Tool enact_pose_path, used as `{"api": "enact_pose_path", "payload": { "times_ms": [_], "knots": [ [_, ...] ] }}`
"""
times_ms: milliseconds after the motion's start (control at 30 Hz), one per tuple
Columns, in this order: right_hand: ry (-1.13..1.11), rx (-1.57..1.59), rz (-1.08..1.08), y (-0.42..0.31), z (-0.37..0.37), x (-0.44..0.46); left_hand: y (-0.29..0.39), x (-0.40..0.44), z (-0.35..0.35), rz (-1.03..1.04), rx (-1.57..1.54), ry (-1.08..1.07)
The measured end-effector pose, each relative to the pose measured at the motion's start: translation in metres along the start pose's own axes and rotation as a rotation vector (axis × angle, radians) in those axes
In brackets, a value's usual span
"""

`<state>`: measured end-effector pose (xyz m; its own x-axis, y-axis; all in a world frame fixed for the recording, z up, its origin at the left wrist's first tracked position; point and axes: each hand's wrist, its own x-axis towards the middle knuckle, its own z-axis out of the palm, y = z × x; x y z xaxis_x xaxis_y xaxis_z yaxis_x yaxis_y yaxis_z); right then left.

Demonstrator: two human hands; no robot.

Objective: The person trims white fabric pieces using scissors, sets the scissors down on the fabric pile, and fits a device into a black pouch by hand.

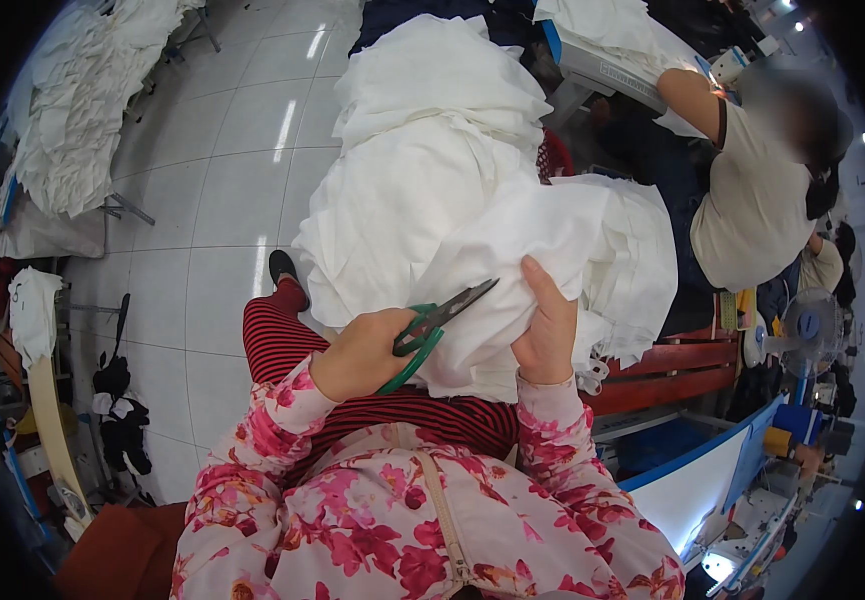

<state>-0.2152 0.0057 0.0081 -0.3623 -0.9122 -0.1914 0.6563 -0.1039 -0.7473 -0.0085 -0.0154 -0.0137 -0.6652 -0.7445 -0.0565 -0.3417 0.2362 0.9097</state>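
My left hand (363, 352) is closed around the green handles of a pair of scissors (458, 307). The dark blades point up and to the right, over white fabric, and look nearly closed. Opposite them, my right hand (550, 325) grips a piece of white fabric (513, 235), thumb on top and the other fingers hidden in the cloth. That piece drapes over a large heap of white fabric (403, 200) in front of me, with layered cloth edges at its right side. Whether the blades touch the cloth, I cannot tell.
A co-worker (758, 190) sits at the right beside a sewing table (618, 65). More white cloth pieces (78, 110) pile up at the far left. Near my right side are a red wooden bench (668, 375) and a fan (808, 325). Tiled floor (223, 200) lies left of the heap.
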Motion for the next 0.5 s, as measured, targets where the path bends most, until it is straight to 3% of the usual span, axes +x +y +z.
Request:
{"api": "enact_pose_path", "payload": {
  "times_ms": [133,500],
  "knots": [
    [-0.005,0.032,-0.003,0.0010,0.0007,0.0011,0.0068,0.0008,-0.0029,-0.110,-0.007,-0.055],
    [-0.034,-0.042,0.005,0.0005,0.0019,0.0013,-0.0007,-0.0012,-0.0017,-0.024,0.002,0.013]
  ]
}}
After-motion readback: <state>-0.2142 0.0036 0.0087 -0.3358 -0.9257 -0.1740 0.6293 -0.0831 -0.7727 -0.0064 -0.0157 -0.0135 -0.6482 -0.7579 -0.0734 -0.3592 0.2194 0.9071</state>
